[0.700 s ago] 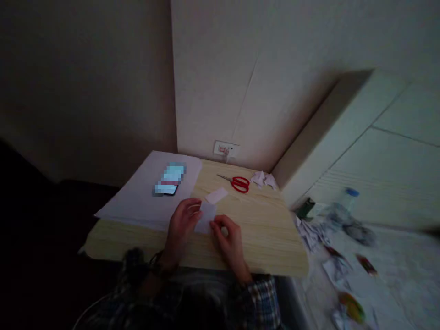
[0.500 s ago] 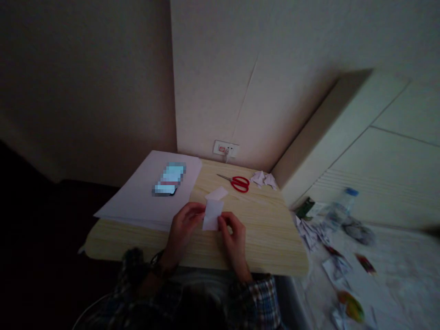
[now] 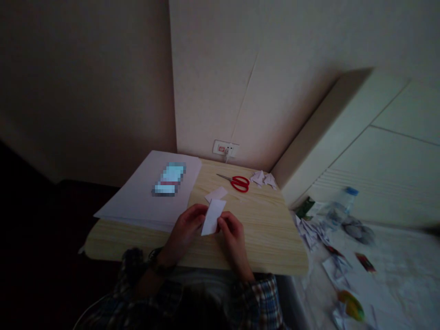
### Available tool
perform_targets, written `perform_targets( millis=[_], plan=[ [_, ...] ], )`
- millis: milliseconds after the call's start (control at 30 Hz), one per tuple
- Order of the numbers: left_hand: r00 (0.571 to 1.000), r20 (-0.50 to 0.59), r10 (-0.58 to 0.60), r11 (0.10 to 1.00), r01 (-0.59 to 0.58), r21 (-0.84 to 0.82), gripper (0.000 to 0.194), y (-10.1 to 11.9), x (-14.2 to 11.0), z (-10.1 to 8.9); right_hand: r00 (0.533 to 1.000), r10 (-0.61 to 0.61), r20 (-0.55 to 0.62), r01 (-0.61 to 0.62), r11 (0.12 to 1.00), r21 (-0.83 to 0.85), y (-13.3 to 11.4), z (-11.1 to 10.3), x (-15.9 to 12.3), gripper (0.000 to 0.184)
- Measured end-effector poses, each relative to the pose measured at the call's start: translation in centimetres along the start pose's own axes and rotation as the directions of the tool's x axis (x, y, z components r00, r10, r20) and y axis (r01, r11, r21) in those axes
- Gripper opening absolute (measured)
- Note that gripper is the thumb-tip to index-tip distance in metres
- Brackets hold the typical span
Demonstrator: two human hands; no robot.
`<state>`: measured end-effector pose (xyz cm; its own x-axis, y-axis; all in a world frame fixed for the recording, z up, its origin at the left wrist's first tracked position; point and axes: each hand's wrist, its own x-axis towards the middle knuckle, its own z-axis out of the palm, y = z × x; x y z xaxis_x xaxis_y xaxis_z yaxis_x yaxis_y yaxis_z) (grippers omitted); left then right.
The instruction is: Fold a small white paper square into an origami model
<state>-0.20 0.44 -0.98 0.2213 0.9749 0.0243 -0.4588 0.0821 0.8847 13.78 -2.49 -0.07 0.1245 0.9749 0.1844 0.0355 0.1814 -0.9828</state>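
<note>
Between my two hands is a small piece of white paper [image 3: 212, 218], tilted above the table. My left hand [image 3: 187, 227] pinches its left edge with curled fingers. Thumb and fingers of my right hand [image 3: 232, 229] are closed on its lower right edge. Just behind it, another small white paper piece [image 3: 216, 195] lies flat on the wood. Farther back rest red-handled scissors [image 3: 237, 182], blades pointing left.
Large white paper sheets [image 3: 144, 201] cover the table's left side, with a blurred-out phone [image 3: 169, 178] on top. Folded paper pieces [image 3: 263, 179] sit at the back right corner of the wooden table [image 3: 271, 238]. Right of it are a bottle [image 3: 342, 208] and scattered papers.
The held paper has turned and tilted, looking narrower and slanting to the right. Both hands have shifted only slightly and still grip it.
</note>
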Motion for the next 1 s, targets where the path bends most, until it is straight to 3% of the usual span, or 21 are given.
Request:
perform_targets(
  millis=[233, 367, 467, 700, 800, 1000],
  plan=[
    [0.999, -0.034, -0.011, 0.997, 0.014, 0.079, 0.022, 0.3, 0.1, 0.4, 0.999, 0.033, 0.028, -0.036, 0.994, 0.099, 0.4, -0.1, 0.2, 0.019],
    [0.994, -0.088, 0.066, 0.980, -0.048, 0.195, 0.024, 0.7, 0.0, 0.8, 1.000, 0.017, 0.025, -0.021, 0.988, 0.155, 0.8, 0.0, 0.2, 0.012],
    [0.981, -0.137, 0.137, 0.959, -0.097, 0.266, 0.029, 0.8, 0.0, 0.9, 0.999, 0.037, -0.011, -0.034, 0.980, 0.198, 0.9, 0.2, 0.0, 0.018],
    [0.980, -0.118, 0.163, 0.906, -0.101, 0.411, 0.017, 0.7, -0.1, 0.9, 0.998, 0.026, 0.060, -0.033, 0.994, 0.104, 1.1, 0.1, 0.1, 0.013],
    [0.984, -0.131, 0.125, 0.932, -0.071, 0.357, 0.018, 0.8, -0.2, 0.8, 1.000, 0.015, 0.023, -0.017, 0.995, 0.097, 1.0, -0.2, 0.1, 0.012],
    [0.978, -0.204, 0.046, 0.989, -0.017, 0.144, 0.017, 0.9, -0.5, 0.8, 0.983, 0.061, -0.175, -0.025, 0.978, 0.205, 0.9, -0.6, 0.0, 0.016]
  ],
)
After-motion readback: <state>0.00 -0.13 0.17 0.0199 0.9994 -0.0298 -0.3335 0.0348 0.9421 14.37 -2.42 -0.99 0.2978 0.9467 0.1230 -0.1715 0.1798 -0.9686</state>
